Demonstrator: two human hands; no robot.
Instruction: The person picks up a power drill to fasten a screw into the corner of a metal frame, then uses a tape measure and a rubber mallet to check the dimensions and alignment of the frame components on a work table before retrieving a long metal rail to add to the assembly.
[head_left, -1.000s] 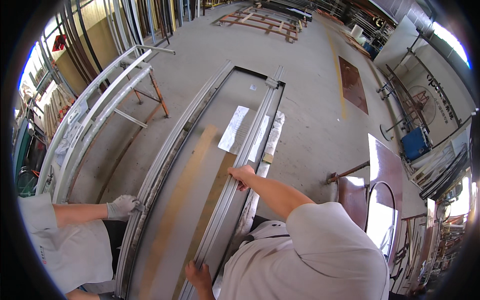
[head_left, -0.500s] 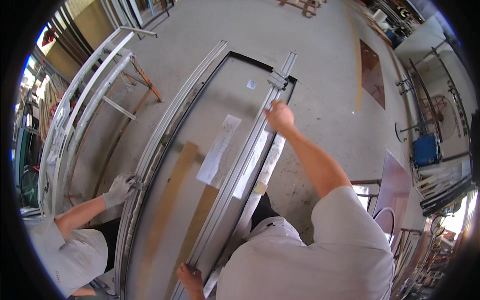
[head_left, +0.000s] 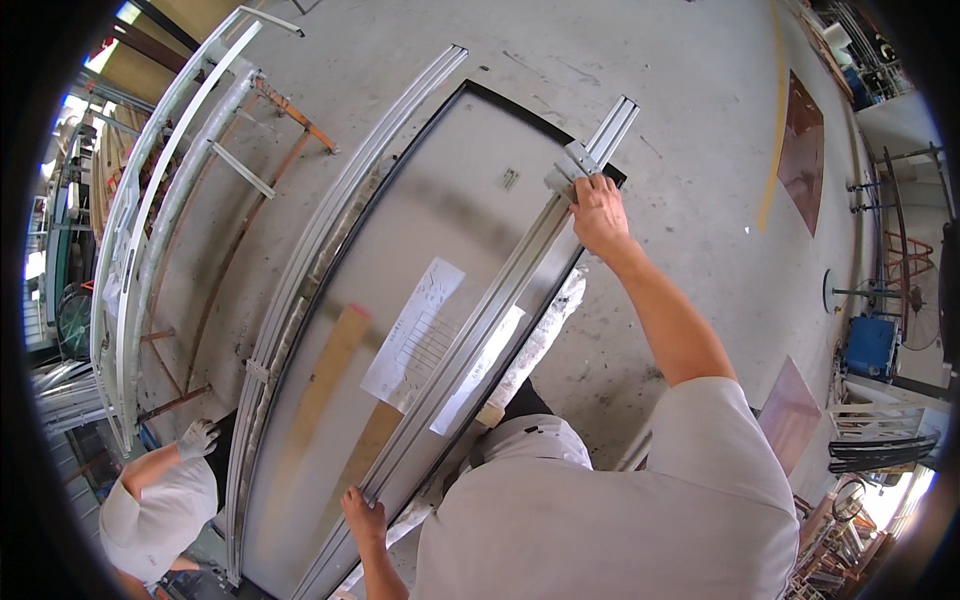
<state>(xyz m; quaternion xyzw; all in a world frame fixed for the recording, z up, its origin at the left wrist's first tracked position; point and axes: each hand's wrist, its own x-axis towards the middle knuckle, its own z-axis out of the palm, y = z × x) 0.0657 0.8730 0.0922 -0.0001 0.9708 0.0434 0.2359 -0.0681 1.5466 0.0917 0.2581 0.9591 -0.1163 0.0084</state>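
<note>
A long silver aluminium rail (head_left: 485, 305) lies along the right side of a frosted, black-edged panel (head_left: 420, 195). Near the rail's far end sits a metal bracket (head_left: 575, 165); my right hand (head_left: 600, 215) is closed on it, fingers curled over its near side. My left hand (head_left: 363, 515) grips the same rail close to its near end, thumb and fingers at the edge. Beneath the rail, white paper sheets (head_left: 415, 335) with drawn lines rest on the panel. Along the panel's left side runs a second aluminium rail (head_left: 345, 190) with a small metal piece (head_left: 257, 370) on it.
At the lower left a co-worker's gloved hand (head_left: 197, 440) is near the panel. Curved white frames (head_left: 165, 190) stand on orange-legged trestles (head_left: 300, 120) to the left. Wooden strips (head_left: 325, 385) show at the panel. A blue box (head_left: 870, 345) and racks line the right.
My right hand has moved from beside the rail up onto the bracket. The co-worker's gloved hand has come away from the left rail, exposing the small metal piece. My view has shifted.
</note>
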